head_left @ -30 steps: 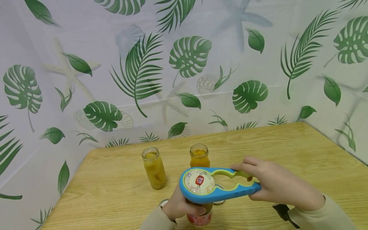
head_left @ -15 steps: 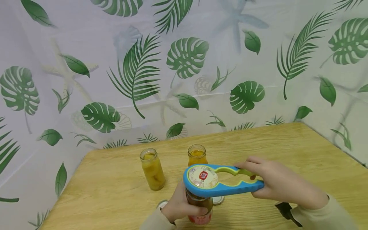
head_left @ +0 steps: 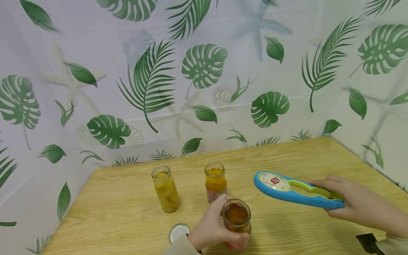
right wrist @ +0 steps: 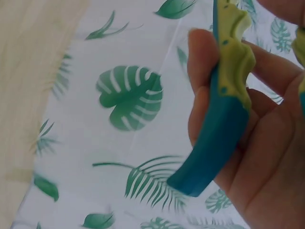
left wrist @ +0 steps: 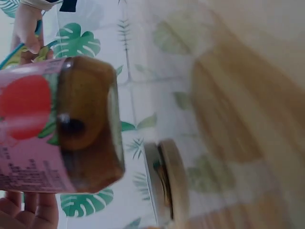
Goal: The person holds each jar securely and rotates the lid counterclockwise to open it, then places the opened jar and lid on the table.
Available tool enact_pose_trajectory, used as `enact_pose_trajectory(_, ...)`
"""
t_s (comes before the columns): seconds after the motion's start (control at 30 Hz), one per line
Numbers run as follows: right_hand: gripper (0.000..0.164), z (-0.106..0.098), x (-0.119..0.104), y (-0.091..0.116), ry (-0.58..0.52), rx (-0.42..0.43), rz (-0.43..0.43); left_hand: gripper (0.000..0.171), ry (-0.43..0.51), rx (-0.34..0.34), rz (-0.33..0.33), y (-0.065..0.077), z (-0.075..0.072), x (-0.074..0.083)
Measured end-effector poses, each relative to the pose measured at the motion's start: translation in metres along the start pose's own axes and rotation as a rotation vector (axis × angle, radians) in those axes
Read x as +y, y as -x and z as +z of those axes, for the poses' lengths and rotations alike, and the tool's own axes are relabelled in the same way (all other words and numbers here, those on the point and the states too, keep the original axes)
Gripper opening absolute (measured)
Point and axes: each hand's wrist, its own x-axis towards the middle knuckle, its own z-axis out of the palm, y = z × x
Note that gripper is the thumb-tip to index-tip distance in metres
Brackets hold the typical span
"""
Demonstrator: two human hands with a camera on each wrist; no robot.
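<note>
My left hand point(head_left: 211, 226) grips an uncovered glass jar point(head_left: 236, 215) of brownish contents, its fingers and thumb round the side. In the left wrist view the jar's pink label point(left wrist: 31, 114) shows a red fruit. To the right and apart from the jar, my right hand point(head_left: 358, 202) holds a blue and green jar opener point(head_left: 296, 197) by its handles. The jar's printed cream lid point(head_left: 271, 180) sits in the opener's round end. In the right wrist view, fingers point(right wrist: 202, 57) wrap one ridged opener handle point(right wrist: 214, 138).
A tall open jar point(head_left: 166, 193) of yellow fruit stands at the left. An open jar point(head_left: 215, 182) of orange contents is just beyond my left hand. One loose lid point(head_left: 179, 232) lies on the wooden table point(head_left: 111, 209) by the left wrist. A leaf-printed cloth point(head_left: 204, 117) hangs behind.
The opener has come off the jar with the lid in it and moved right with my right hand. The jar's mouth is now uncovered, and my left hand has shifted slightly right with the jar.
</note>
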Motion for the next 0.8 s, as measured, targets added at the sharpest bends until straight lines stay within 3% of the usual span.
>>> enact_pose_trajectory(0.2, 0.049, 0.004, 0.023, 0.018, 0.006, -0.046, 0.007, 0.042, -0.065, -0.027, 0.005, -0.010, 0.012, -0.005)
enact_pose_trajectory(0.43, 0.041, 0.007, 0.040, 0.022, -0.184, -0.164, -0.017, 0.037, -0.158, -0.064, 0.004, -0.019, 0.020, -0.007)
enact_pose_trajectory(0.63, 0.041, 0.002, 0.047, 0.024, -0.355, -0.273, 0.010, 0.042, -0.116, -0.073, -0.089, -0.032, 0.023, -0.005)
enact_pose_trajectory(0.8, 0.042, -0.003, 0.048, 0.026, -0.526, -0.322, 0.039, 0.049, -0.132, -0.022, -0.163, -0.050, 0.021, -0.006)
